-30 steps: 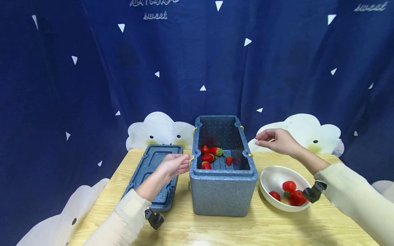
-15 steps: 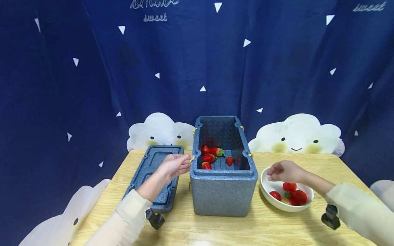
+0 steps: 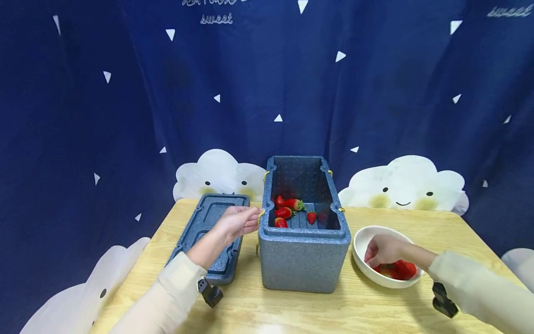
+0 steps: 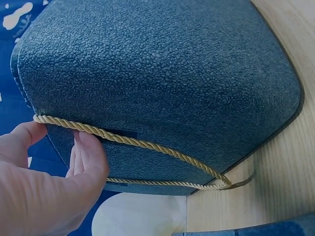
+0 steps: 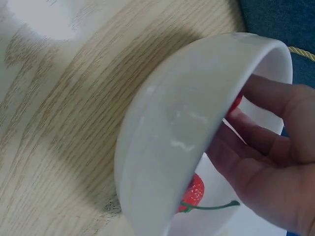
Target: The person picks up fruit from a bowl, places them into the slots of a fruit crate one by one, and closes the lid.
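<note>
A blue-grey foam box (image 3: 302,264) stands lidless on the table, with several red strawberries (image 3: 294,204) on its floor. At its left side my left hand (image 3: 238,222) holds the yellow twisted rope handle (image 4: 170,151) near the rim, fingertips against the wall. My right hand (image 3: 384,250) reaches into the white bowl (image 3: 362,236) on the right. There its thumb and fingers pinch a red strawberry (image 5: 236,102), mostly hidden behind the bowl's rim. Another strawberry (image 5: 193,191), with a green stem, lies lower in the bowl; more red fruit (image 3: 402,270) shows beside the hand.
The box's lid (image 3: 221,266) lies flat on the table to the left, partly under my left forearm. Bare wood table (image 3: 317,313) runs along the front. A dark blue curtain (image 3: 250,69) with white clouds hangs behind.
My right hand has come down from beside the box's right rim into the bowl and now pinches a strawberry there. The left hand stays at the rope handle.
</note>
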The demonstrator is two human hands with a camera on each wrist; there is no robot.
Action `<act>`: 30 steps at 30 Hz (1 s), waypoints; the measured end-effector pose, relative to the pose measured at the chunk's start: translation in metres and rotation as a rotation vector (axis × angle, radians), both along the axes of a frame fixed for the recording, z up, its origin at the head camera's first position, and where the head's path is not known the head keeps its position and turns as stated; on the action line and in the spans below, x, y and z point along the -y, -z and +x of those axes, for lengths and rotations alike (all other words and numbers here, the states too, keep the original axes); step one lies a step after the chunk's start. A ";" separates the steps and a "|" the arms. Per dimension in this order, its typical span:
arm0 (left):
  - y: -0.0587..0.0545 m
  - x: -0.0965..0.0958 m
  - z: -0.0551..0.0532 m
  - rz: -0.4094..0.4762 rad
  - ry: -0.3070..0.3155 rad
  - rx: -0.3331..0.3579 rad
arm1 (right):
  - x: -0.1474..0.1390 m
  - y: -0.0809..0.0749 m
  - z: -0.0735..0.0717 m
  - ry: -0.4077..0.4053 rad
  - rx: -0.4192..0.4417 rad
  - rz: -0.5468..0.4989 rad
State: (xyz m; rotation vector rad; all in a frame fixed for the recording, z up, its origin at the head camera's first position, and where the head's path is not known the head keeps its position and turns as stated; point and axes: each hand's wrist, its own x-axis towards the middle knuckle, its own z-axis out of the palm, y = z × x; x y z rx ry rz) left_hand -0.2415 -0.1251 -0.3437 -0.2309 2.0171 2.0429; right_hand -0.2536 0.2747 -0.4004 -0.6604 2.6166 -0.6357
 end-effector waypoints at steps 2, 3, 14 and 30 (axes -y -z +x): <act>-0.001 -0.001 0.000 0.001 0.002 -0.002 | 0.000 0.001 -0.001 -0.003 -0.013 -0.018; -0.002 -0.001 0.000 0.001 0.003 -0.004 | 0.000 0.001 -0.002 0.005 -0.019 -0.026; 0.002 -0.002 0.003 -0.012 0.000 0.018 | -0.005 0.012 -0.016 0.072 -0.192 0.039; -0.005 -0.003 0.000 -0.018 -0.018 0.050 | -0.007 0.006 -0.029 0.147 -0.104 0.030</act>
